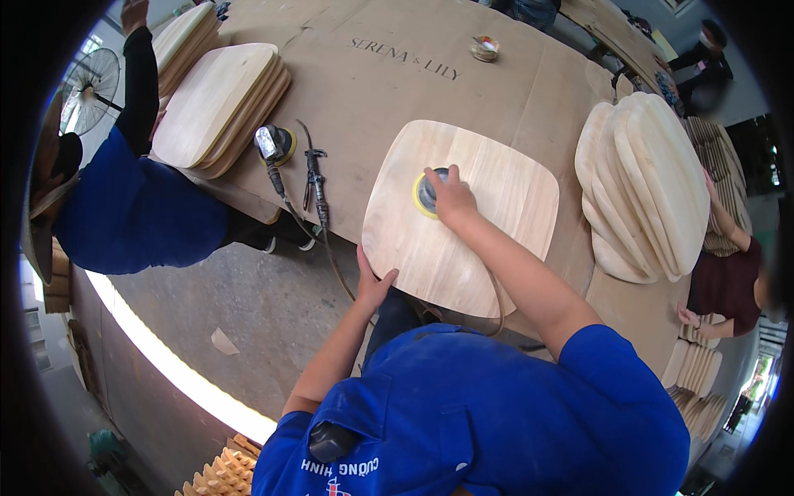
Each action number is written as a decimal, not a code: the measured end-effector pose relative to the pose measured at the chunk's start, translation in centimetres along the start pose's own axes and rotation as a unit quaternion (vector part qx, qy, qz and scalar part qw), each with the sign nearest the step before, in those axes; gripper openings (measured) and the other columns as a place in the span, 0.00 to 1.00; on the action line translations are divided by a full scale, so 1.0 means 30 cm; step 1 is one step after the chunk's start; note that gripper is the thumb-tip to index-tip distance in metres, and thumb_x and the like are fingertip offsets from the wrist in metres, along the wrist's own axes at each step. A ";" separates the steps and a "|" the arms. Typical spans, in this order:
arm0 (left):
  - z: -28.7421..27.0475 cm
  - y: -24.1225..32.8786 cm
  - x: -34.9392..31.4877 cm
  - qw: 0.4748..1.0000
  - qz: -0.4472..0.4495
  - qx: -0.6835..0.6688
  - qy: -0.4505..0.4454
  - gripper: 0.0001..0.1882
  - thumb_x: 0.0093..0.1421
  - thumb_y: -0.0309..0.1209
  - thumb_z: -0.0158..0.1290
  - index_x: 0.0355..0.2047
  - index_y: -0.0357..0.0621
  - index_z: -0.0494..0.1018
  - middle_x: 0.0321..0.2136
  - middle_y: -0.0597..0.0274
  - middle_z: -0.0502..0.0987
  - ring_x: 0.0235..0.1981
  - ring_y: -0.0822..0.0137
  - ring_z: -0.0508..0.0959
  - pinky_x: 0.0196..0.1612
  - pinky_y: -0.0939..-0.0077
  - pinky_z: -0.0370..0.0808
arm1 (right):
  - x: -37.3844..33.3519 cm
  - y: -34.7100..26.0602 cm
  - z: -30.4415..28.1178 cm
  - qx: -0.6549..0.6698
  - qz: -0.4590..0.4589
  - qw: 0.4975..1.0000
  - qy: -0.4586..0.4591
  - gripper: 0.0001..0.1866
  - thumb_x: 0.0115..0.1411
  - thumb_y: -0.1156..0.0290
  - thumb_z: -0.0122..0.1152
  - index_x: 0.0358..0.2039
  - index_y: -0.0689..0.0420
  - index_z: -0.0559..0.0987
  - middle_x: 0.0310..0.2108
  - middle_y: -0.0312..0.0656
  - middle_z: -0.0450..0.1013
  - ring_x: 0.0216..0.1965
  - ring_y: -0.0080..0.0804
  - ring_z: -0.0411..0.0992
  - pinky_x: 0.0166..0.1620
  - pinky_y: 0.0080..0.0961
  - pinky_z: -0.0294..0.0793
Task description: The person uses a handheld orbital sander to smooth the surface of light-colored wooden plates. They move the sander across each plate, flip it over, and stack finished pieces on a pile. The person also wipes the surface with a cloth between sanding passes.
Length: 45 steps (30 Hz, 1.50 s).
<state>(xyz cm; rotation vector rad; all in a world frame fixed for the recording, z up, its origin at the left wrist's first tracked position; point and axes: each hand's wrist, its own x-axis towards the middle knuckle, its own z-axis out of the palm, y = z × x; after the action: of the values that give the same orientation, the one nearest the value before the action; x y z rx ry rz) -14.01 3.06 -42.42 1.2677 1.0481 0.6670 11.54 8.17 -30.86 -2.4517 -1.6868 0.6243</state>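
A pale wooden panel [496, 207] with rounded corners lies flat on the cardboard-covered table [347, 107], its near edge at the table's front. My right hand [453, 197] is closed over the top of a round sander [426, 193] with a yellow-rimmed pad, which rests on the panel left of its middle. A hose [498, 302] runs beneath my right forearm and over the panel's near edge. At the panel's near left corner, my left hand [375, 283] grips the edge, thumb on top and the other fingers partly hidden.
Left of the panel lie a second sander [275, 145] and an air blow gun [315, 182] with its hose. Wooden panels are stacked at the left [217, 107] and right [645, 190]. A roll of tape [485, 49] sits farther back. Co-workers stand at both sides.
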 end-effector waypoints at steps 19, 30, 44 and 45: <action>-0.029 0.000 0.014 0.998 -0.010 0.039 -0.043 0.61 0.51 0.26 0.63 0.67 0.39 0.23 0.65 0.40 0.48 0.65 0.54 0.55 0.65 0.65 0.55 | 0.150 -0.025 -0.019 -0.001 0.026 0.998 0.061 0.36 0.55 0.74 0.62 0.62 0.38 0.61 0.60 0.55 0.52 0.46 0.56 0.71 0.49 0.42 0.75; -0.047 0.039 0.014 0.997 -0.010 0.051 -0.061 0.63 0.51 0.31 0.66 0.67 0.39 0.23 0.64 0.42 0.51 0.64 0.56 0.58 0.64 0.66 0.58 | 0.106 -0.207 0.025 -0.008 -0.072 0.996 -0.050 0.29 0.60 0.74 0.47 0.61 0.34 0.64 0.55 0.52 0.56 0.45 0.54 0.72 0.47 0.42 0.75; -0.039 -0.025 0.030 0.998 0.015 0.062 -0.001 0.44 0.61 0.32 0.54 0.68 0.39 0.36 0.61 0.42 0.59 0.62 0.54 0.62 0.63 0.65 0.59 | 0.382 -0.159 -0.082 -0.002 0.021 0.999 -0.036 0.29 0.59 0.74 0.50 0.60 0.35 0.64 0.58 0.49 0.55 0.50 0.54 0.71 0.52 0.39 0.73; -0.049 -0.037 0.044 0.997 0.016 0.072 0.011 0.39 0.63 0.32 0.50 0.67 0.39 0.41 0.59 0.43 0.62 0.60 0.54 0.64 0.62 0.66 0.61 | 0.348 -0.183 -0.061 -0.008 -0.005 0.999 -0.045 0.29 0.59 0.74 0.49 0.60 0.35 0.64 0.57 0.49 0.56 0.49 0.53 0.71 0.52 0.39 0.73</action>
<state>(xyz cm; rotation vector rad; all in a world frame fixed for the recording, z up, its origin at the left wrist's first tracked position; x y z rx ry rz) -14.94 4.60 -43.78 1.4069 1.1129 0.6395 10.62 20.06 -30.37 -2.4593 -1.7419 0.7331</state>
